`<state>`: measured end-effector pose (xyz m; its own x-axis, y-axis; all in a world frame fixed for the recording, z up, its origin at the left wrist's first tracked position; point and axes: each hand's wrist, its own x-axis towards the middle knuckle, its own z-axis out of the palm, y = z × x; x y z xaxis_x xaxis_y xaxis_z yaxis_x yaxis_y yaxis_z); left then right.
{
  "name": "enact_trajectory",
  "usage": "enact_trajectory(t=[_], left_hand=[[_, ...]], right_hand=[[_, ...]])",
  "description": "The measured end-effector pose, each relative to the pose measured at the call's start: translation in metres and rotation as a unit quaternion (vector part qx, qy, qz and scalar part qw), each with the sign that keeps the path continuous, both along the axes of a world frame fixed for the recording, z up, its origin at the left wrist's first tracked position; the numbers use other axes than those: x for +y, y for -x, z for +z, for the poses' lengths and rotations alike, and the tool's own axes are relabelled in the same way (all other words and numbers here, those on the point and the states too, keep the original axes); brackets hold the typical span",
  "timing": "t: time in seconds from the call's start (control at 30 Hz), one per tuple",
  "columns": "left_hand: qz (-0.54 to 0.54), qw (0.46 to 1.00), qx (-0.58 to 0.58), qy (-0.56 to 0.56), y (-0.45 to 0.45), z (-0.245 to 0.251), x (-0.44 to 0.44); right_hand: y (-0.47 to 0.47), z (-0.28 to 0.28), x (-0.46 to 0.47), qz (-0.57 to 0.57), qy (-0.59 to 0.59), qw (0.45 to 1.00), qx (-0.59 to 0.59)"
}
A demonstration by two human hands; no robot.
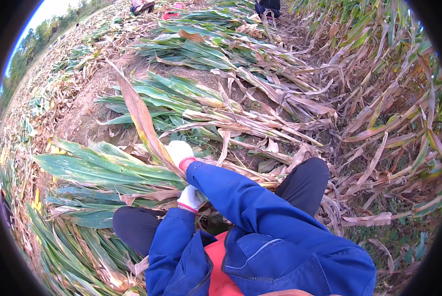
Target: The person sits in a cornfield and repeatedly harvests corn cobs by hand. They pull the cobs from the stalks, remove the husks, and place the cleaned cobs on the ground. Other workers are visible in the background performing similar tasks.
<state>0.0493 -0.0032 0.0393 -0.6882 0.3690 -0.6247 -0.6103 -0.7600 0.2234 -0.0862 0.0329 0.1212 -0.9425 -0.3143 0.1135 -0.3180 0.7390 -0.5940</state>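
My left hand (189,198), in a white knit glove with a red-edged cuff, is closed around the lower part of a cut corn stalk between my knees. The stalk itself is mostly covered by the hand and sleeve. Its broad green leaves (113,172) fan out to the left. Just above, my right hand (180,151) wears a matching glove and touches the plant beside a long, dry brown leaf (141,113) that stands up. The right fingers are hidden behind the leaf and the glove, so their grip cannot be made out.
Cut corn stalks (191,98) lie in heaps ahead, with more leafy stalks (80,251) at lower left. Yellow corn ears (37,201) rest on the left. Standing corn (391,85) lines the right. Two people (268,8) and a red container (170,14) are farther off.
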Motion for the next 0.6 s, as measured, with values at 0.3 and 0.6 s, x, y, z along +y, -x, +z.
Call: enact_trajectory(t=[0.3, 0.6], left_hand=[[-0.011, 0.994, 0.101, 0.036, -0.010, 0.023, 0.006], [0.043, 0.991, 0.105, 0.078, -0.006, 0.017, -0.005]], right_hand=[[-0.004, -0.018, 0.033, 0.049, 0.183, 0.974, 0.122], [-0.073, 0.005, 0.129, 0.210, 0.106, 0.938, -0.254]])
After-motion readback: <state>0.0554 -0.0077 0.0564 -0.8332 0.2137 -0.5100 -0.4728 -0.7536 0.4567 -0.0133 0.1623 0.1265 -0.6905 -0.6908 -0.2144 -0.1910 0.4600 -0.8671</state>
